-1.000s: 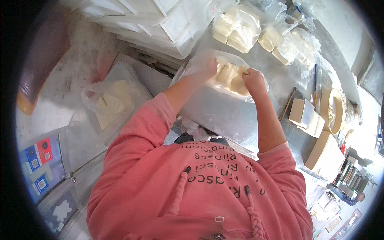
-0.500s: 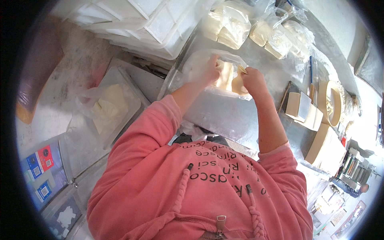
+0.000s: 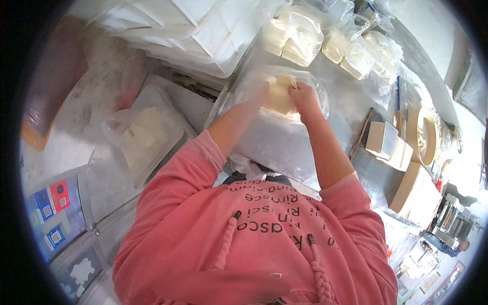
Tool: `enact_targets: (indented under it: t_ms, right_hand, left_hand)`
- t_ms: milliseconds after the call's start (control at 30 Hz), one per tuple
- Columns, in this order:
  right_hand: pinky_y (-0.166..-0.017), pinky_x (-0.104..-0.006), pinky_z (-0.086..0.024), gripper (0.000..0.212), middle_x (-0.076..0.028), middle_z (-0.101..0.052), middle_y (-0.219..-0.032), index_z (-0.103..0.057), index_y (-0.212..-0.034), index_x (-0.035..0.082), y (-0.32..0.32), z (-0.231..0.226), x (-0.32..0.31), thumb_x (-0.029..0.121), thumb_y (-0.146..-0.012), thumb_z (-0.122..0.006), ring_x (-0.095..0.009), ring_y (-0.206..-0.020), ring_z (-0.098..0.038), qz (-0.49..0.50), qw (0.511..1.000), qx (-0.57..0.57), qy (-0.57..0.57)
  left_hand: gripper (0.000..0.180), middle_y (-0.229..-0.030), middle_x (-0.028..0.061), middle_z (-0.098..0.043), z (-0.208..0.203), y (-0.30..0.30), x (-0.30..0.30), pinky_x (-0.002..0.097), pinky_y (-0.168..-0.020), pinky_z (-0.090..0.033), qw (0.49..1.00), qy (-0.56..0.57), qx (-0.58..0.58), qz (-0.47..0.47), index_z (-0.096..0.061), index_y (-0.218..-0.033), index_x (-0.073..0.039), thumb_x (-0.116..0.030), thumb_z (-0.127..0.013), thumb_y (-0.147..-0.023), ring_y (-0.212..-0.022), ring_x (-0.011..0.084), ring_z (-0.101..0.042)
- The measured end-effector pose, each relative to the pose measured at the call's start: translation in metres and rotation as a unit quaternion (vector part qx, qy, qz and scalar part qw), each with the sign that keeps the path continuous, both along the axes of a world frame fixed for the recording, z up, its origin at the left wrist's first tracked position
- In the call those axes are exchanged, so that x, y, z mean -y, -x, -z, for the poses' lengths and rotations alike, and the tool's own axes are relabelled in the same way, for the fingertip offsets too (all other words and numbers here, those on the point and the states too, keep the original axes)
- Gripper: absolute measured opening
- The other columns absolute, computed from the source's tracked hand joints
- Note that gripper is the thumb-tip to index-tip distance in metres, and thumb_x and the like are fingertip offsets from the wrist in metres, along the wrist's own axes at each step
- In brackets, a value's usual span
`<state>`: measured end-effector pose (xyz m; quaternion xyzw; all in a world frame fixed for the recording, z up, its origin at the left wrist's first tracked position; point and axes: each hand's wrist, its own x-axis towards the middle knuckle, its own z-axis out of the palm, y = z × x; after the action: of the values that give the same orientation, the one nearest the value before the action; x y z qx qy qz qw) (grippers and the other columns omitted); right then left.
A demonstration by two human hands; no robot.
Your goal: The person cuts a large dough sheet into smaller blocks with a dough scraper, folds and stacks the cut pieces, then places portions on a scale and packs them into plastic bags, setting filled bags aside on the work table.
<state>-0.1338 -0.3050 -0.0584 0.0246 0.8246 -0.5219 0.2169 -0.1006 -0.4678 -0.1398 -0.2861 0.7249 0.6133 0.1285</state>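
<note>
A stack of pale cream, thin dough sheets (image 3: 279,97) rests in a clear plastic bag (image 3: 319,89) on the metal worktop. My right hand (image 3: 303,100) is closed on the stack's right side, with a folded sheet edge pinched between thumb and fingers. At the stack's left side is my left hand (image 3: 258,99); haze blurs it, and its fingers cannot be made out. Beyond the open bag, on the far side of the worktop, sit other bagged stacks of cream sheets (image 3: 295,38).
White plastic crates (image 3: 203,38) are piled at the far left. A lidless pale tub (image 3: 170,134) with bagged cream dough stands left of the worktop (image 3: 335,112). On the right are an open cardboard box (image 3: 389,140), a cream ring-shaped roll (image 3: 421,134) and a machine with rollers (image 3: 450,216).
My right hand has moved left, bringing the sheets together into one stack where two parts stood apart. My left hand stays at the left side. The view has shifted slightly.
</note>
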Motion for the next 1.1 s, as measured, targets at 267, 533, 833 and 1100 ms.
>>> enact_targets:
  t_ms: [267, 533, 833, 1100]
  right_hand:
    - [-0.084, -0.0434, -0.044, 0.036, -0.025, -0.059, -0.100, -0.058, -0.100, -0.003, 0.011, 0.043, -0.006, 0.026, -0.080, -0.053, -0.038, -0.098, -0.056, -0.002, 0.990, -0.012, -0.138]
    - [-0.087, -0.0438, -0.044, 0.045, -0.029, -0.048, -0.118, -0.052, -0.109, -0.001, 0.008, 0.027, 0.006, 0.037, -0.088, -0.044, -0.038, -0.099, -0.056, -0.282, 0.801, -0.259, -0.461]
    - [-0.075, -0.0347, -0.046, 0.032, -0.012, -0.059, -0.096, -0.054, -0.108, 0.004, -0.070, -0.100, 0.078, 0.019, -0.080, -0.061, -0.024, -0.085, -0.059, -0.129, 0.979, -0.156, -0.013]
    - [-0.083, -0.0386, -0.039, 0.026, -0.015, -0.053, -0.091, -0.052, -0.094, -0.001, -0.172, -0.178, 0.273, 0.011, -0.073, -0.063, -0.032, -0.093, -0.050, -0.279, 0.817, -0.494, 0.103]
  left_hand:
    - [0.031, -0.082, 0.0018, -0.058, 0.034, 0.001, -0.002, 0.0340, -0.063, -0.045, 0.991, 0.065, -0.065, 0.100, -0.057, -0.092, -0.011, -0.039, -0.048, -0.083, -0.075, 0.0157, -0.054]
    - [0.023, -0.082, 0.0109, -0.061, -0.050, -0.023, -0.029, 0.0401, -0.067, -0.046, 0.962, 0.210, -0.059, 0.163, -0.057, -0.086, -0.007, -0.028, -0.049, -0.083, -0.077, 0.0250, -0.059]
    - [0.024, -0.098, 0.0089, -0.059, -0.214, -0.232, 0.096, 0.0435, -0.081, -0.041, 0.830, 0.365, -0.416, 0.068, -0.060, -0.102, -0.007, -0.008, -0.057, -0.079, -0.088, 0.0297, -0.055]
    - [0.031, -0.082, 0.0105, -0.057, -0.246, -0.322, 0.221, 0.0362, -0.074, -0.043, 0.747, 0.548, -0.163, -0.338, -0.058, -0.097, 0.003, -0.020, -0.065, -0.078, -0.079, 0.0235, -0.054]
